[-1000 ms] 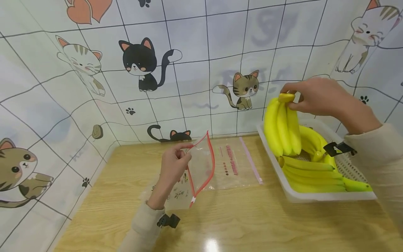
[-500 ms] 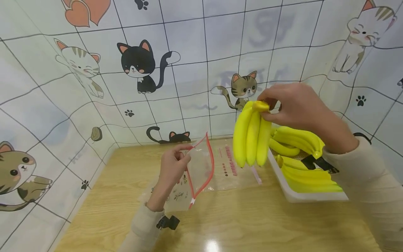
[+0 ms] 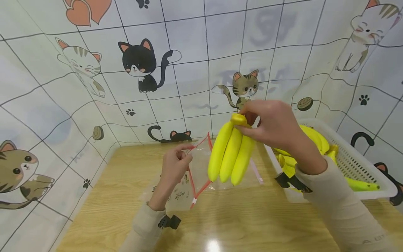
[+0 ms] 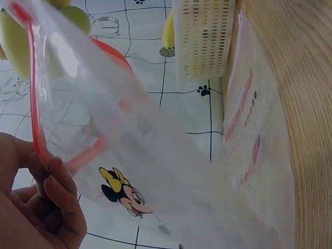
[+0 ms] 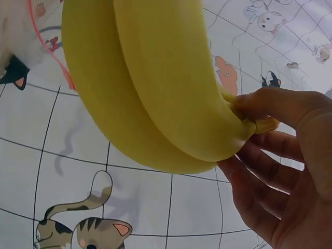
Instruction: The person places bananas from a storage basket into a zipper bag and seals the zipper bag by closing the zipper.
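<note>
My left hand [image 3: 173, 168] pinches the red-edged mouth of a clear zip bag [image 3: 197, 157], which gapes toward the right. In the left wrist view a cartoon mouse is printed on this zip bag [image 4: 155, 161], and the thumb and fingers [image 4: 62, 197] hold its red rim. A bunch of yellow bananas [image 3: 230, 154] hangs from my right hand [image 3: 270, 122], gripped at the stem with the fruit pointing down. The bunch is in front of the bag's right side and hides part of it. In the right wrist view the banana bunch [image 5: 155, 88] is seen close up, held by thumb and fingers.
A white perforated basket [image 3: 362, 164] at the right holds more bananas [image 3: 362, 184], partly hidden by my right arm. Another clear bag with a pink-purple zip [image 3: 256, 171] lies flat on the wooden table [image 3: 245, 220]. A cat-patterned wall [image 3: 195, 80] stands close behind.
My right hand has carried the banana bunch leftward from above the basket, and lower, to the bag's mouth. The left hand keeps its place on the bag's edge.
</note>
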The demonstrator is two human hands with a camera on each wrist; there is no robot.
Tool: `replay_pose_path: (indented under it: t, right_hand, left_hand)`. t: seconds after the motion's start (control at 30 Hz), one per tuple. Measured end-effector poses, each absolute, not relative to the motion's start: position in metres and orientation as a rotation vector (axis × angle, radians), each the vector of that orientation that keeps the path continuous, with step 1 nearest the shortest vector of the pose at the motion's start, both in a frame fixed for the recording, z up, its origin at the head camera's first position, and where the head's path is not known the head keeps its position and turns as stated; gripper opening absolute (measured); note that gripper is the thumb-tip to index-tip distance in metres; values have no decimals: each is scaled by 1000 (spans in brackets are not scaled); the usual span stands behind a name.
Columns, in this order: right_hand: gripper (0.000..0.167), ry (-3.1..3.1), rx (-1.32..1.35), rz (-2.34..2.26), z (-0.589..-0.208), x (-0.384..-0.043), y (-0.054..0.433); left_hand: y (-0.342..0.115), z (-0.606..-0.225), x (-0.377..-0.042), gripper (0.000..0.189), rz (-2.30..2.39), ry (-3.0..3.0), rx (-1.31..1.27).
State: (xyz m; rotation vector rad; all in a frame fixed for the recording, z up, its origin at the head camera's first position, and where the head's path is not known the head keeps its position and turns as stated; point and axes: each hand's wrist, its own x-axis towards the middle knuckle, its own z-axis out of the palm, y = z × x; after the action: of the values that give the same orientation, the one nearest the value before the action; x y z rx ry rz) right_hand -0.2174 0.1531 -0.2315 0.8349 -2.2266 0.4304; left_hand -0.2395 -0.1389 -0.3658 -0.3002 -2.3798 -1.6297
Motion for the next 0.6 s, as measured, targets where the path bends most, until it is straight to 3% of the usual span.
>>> replay_pose_path:
  t: [0.6]
  right_hand:
    - [21, -2103, 523, 564, -285, -223, 113]
  left_hand:
    - [-138, -364, -236, 31, -1639, -2367, -312]
